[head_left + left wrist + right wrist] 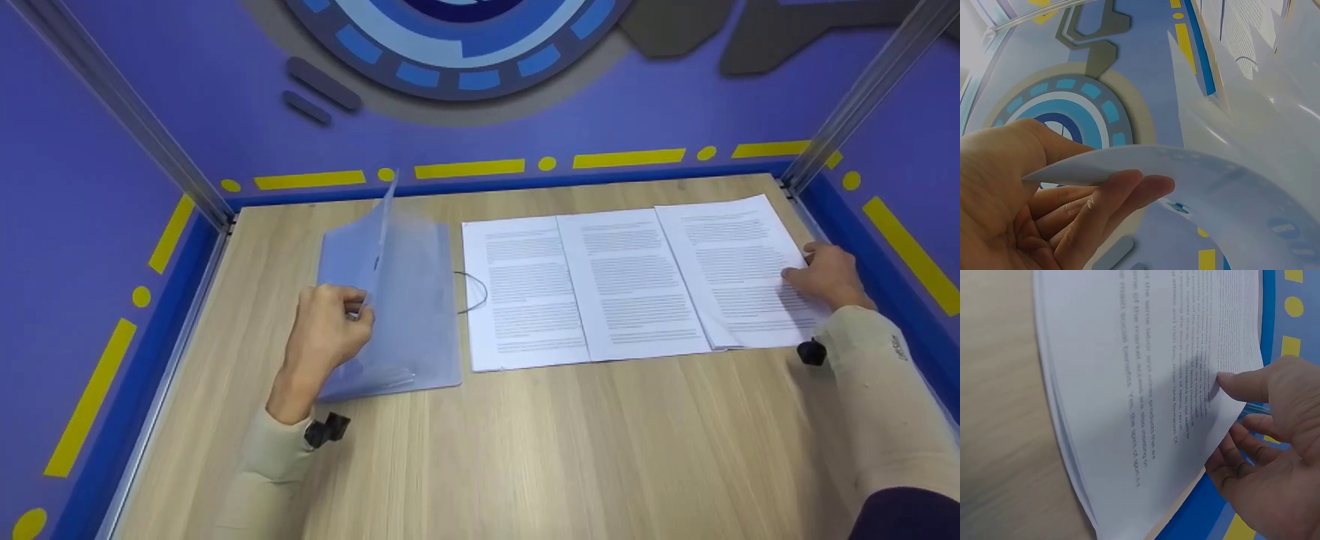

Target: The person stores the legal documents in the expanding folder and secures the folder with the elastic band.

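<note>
A clear bluish plastic folder (424, 315) lies on the left of the table with its cover (384, 232) raised. My left hand (326, 326) pinches the cover's edge between thumb and fingers; in the left wrist view the bent cover (1219, 180) curves away from the fingertips. At the right, my right hand (829, 276) grips the outer edge of the rightmost printed sheets (739, 255). The thumb lies on top of the paper (1123, 382) in the right wrist view, with the fingers below the edge. One corner of these sheets curls up slightly.
Two more sets of printed sheets, one at the left (525, 300) and one in the middle (630, 285), lie partly overlapped. A thin dark cord loop (486, 289) extends from the folder over the left sheets. Blue panels with metal posts (862, 97) enclose the wooden table (525, 450).
</note>
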A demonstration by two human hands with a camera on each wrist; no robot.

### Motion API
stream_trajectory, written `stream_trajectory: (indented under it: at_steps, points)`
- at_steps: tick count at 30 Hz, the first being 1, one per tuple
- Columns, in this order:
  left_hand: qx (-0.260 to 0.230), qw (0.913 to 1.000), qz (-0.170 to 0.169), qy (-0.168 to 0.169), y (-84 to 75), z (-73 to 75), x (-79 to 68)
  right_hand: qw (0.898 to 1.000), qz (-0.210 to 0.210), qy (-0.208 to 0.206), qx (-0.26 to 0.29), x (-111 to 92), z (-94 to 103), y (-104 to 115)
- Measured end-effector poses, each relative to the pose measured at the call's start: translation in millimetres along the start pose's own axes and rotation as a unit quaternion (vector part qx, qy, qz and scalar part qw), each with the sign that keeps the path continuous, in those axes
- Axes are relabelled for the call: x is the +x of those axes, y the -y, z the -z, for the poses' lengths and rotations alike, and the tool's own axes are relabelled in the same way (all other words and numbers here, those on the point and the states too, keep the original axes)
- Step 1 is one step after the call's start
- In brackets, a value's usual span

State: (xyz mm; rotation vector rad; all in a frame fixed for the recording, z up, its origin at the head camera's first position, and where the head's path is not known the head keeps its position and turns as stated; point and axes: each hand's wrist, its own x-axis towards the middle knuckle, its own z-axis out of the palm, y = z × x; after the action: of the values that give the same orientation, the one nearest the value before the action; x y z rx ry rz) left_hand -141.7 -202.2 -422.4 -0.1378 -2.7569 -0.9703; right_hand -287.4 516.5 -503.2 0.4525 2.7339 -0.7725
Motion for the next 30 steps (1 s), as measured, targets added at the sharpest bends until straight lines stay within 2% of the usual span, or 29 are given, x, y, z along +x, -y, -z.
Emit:
stream_trajectory:
  at_steps: [3, 16, 24, 30]
  points:
    - [-0.001, 1.0, -0.003, -0.003, -0.2, -0.4, 0.3, 1.0, -0.014, 0.0, 0.012, -0.2, 0.5, -3.3]
    - [-0.002, 1.0, -0.008, -0.001, -0.9, -2.0, 2.2, 0.993, -0.05, -0.054, 0.091, -5.9, -3.0, -13.2]
    - [-0.004, 1.0, -0.006, -0.002, -0.1, -3.4, 1.1, 0.983, -0.102, -0.025, 0.147, -6.0, 8.9, -17.5]
    - [-0.003, 1.0, 0.0, 0.004, 0.1, -3.4, 1.3, 0.982, -0.079, -0.005, 0.173, -8.3, 18.9, -26.9]
